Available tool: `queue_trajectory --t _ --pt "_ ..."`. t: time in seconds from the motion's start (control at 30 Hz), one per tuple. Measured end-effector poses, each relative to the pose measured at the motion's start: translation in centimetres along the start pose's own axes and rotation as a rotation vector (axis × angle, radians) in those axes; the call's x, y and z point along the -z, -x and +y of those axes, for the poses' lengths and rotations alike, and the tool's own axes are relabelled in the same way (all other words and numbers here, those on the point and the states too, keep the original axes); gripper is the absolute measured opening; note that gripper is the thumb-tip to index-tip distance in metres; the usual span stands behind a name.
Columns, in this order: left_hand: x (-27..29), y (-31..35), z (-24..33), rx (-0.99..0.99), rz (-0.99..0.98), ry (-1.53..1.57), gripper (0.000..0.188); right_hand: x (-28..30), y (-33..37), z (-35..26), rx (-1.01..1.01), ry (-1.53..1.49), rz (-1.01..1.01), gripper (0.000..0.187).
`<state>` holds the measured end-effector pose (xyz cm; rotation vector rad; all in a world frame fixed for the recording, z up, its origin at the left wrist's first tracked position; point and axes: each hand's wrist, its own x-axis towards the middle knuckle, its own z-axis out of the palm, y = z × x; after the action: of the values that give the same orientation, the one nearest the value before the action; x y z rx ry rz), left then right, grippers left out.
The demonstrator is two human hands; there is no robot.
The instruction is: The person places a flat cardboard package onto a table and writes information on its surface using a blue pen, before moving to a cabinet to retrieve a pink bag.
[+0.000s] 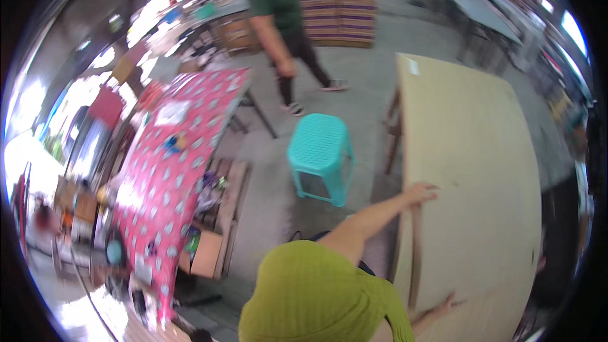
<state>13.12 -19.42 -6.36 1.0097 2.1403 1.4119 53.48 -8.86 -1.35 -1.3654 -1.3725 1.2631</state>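
Observation:
A broad pale wooden panel lies on a table at my right, and my body in a yellow-green top is turned toward it. My left hand rests at its near edge, fingers stretched onto the surface. Below that hand, a narrow brown wooden strip runs along the same edge. Farther down, my right hand reaches over the panel with fingers spread. I see nothing held in either hand. A small white label sits at the panel's far corner.
A turquoise plastic stool stands on the floor ahead. To the left is a table with a pink patterned cover; a cardboard box is beside it. A person in a green shirt is near a striped cabinet.

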Motion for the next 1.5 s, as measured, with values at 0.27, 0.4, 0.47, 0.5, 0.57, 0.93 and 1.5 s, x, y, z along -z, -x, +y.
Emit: queue_trajectory --t 0.27,0.4,0.47,0.5,0.57,0.93,1.5 --pt "-1.7 3.5 2.4 0.217 0.462 0.195 0.062 -1.5 3.5 -0.2 0.107 0.172 -0.052 0.070" --pt "-11.2 9.4 8.3 0.518 0.723 0.168 0.095 -1.9 3.4 -0.1 0.110 0.212 -0.069 0.070" --pt "-14.2 11.6 10.8 0.663 0.592 0.283 0.100 -1.6 3.0 0.0 0.112 0.228 -0.084 0.069" --pt "-14.9 12.2 11.8 0.738 0.521 0.305 0.099 -1.5 2.9 0.0 0.112 0.233 -0.082 0.069" --pt "-16.0 12.8 12.9 0.854 0.424 0.342 0.097 -1.6 2.8 0.0 0.110 0.225 -0.060 0.069" --pt "-12.5 17.7 21.2 1.320 -0.450 0.978 0.074 -0.2 3.5 0.1 0.159 0.210 0.018 0.063" --pt "0.2 -8.4 12.7 -0.256 -0.030 -0.055 0.054 1.0 -4.0 -4.2 0.108 -0.058 0.257 0.042"
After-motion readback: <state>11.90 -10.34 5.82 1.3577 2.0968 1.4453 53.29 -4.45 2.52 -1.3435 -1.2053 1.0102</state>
